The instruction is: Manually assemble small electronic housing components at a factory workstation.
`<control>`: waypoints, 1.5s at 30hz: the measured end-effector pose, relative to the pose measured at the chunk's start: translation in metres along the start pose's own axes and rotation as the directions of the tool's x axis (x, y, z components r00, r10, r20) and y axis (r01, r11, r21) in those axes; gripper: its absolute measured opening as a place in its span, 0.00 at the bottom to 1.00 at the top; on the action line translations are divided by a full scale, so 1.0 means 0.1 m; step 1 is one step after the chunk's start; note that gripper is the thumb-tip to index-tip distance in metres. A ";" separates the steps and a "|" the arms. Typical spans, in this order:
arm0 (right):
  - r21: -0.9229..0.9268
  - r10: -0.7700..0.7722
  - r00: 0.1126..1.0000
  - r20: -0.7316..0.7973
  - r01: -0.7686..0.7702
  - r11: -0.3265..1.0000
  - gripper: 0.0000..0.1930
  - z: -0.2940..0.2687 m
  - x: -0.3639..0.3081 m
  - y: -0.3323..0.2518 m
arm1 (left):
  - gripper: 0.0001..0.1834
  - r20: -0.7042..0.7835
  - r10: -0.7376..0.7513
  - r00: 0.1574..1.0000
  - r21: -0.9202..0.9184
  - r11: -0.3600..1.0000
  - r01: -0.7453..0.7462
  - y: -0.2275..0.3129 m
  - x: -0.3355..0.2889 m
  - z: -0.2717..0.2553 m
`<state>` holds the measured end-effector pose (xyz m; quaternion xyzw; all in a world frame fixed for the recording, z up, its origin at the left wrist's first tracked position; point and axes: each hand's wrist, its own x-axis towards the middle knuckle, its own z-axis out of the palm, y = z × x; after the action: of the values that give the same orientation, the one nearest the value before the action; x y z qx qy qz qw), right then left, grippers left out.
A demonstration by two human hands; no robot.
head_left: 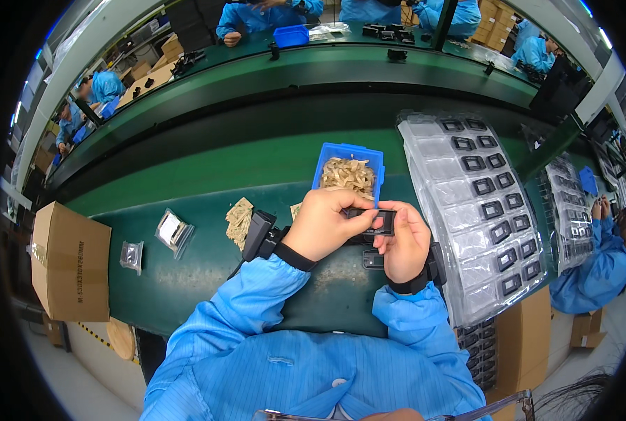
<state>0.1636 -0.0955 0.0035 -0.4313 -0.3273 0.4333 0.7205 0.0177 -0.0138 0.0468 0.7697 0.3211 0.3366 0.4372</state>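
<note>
Both hands meet over the green bench, in front of a blue bin [379, 167] heaped with small beige pieces [345, 174]. My left hand [323, 226] is closed, its thumb and fingertips pinching the near side of a small black rectangular frame [384, 222]. Wrapped round the other side of that frame is my right hand [407, 244], also closed, with thumb and fingers on its edges. Fingers hide part of the frame. Under my right hand, another dark rectangular part [372, 260] lies on the bench, partly covered. Each wrist wears a black strap with a device.
To the right lies a large clear plastic tray [428, 203] with rows of black frames. Flat beige pieces [240, 219] rest beside my left wrist. Farther left are two clear bags [174, 231] [131, 257] and a cardboard box [81, 263]. Other people work across and at right.
</note>
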 end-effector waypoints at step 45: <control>-0.650 -0.400 0.887 0.232 0.447 0.614 0.23 0.07 0.03 0.07 | 0.11 -0.160 0.570 0.806 0.482 0.758 -0.440 0.02 -0.03 0.11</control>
<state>0.1565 -0.0888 -0.0002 -0.5631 -0.5792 0.1115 0.5789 0.0253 -0.0220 0.0438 0.8438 0.2255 0.4769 0.0983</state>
